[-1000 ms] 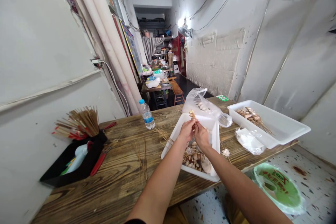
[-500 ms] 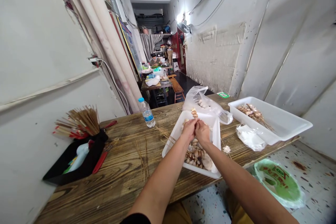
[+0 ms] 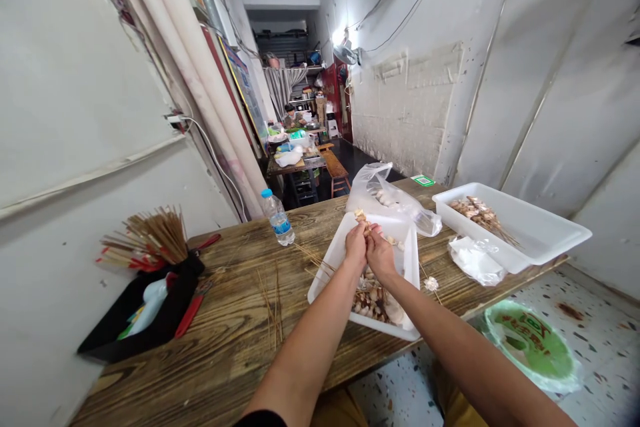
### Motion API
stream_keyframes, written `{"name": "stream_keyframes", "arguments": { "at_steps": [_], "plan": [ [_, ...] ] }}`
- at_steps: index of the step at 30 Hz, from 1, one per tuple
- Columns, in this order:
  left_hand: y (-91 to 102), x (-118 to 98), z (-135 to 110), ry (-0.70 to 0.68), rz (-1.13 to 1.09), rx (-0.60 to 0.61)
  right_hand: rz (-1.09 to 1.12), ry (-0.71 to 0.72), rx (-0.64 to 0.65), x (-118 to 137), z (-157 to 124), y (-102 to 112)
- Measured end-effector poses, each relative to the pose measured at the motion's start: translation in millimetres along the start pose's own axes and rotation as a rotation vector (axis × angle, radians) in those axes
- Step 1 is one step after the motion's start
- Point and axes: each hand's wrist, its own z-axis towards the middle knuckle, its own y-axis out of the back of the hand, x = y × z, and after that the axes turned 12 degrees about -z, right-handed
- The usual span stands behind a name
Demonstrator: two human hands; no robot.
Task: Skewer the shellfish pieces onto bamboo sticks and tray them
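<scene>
Over the white tray point(image 3: 326, 283), my left hand point(image 3: 355, 245) and my right hand point(image 3: 380, 255) are pressed together, fingers closed. Between them is a skewer of pale brown food pieces point(image 3: 361, 217), its top pieces poking out beyond my left fingers. Most of the stick is hidden by my hands. More pale and brown pieces point(image 3: 373, 300) lie in the near half of the tray, and several thin bamboo sticks point(image 3: 320, 260) rest across its left rim. A clear plastic bag point(image 3: 373, 187) with pale pieces in it sits against the tray's far side.
A second white tray point(image 3: 545, 233) on the right holds filled skewers point(image 3: 477, 213), with a crumpled plastic bag point(image 3: 477, 259) beside it. A water bottle point(image 3: 279, 217), loose sticks point(image 3: 275, 307) and a black box point(image 3: 133, 317) stand left. A lined green bin point(image 3: 530, 343) is on the floor.
Both hands have shifted slightly left with the skewer, which now leans more to the left. My right hand has slid a little lower against my left. The view has turned slightly.
</scene>
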Motion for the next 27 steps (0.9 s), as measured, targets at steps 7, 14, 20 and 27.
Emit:
{"name": "stream_keyframes", "arguments": {
  "at_steps": [7, 14, 20, 27],
  "plan": [
    [1.0, 1, 0, -0.028, 0.082, -0.002, -0.005, -0.046, 0.029, 2, 3, 0],
    [2.4, -8, 6, -0.061, -0.04, -0.034, 0.015, 0.034, 0.062, 2, 1, 3],
    [3.2, -15, 8, -0.142, -0.001, -0.062, -0.023, 0.103, 0.117, 6, -2, 3],
    [0.3, -16, 4, -0.16, 0.032, -0.081, -0.044, 0.114, 0.122, 8, -4, 4]
  ]
}}
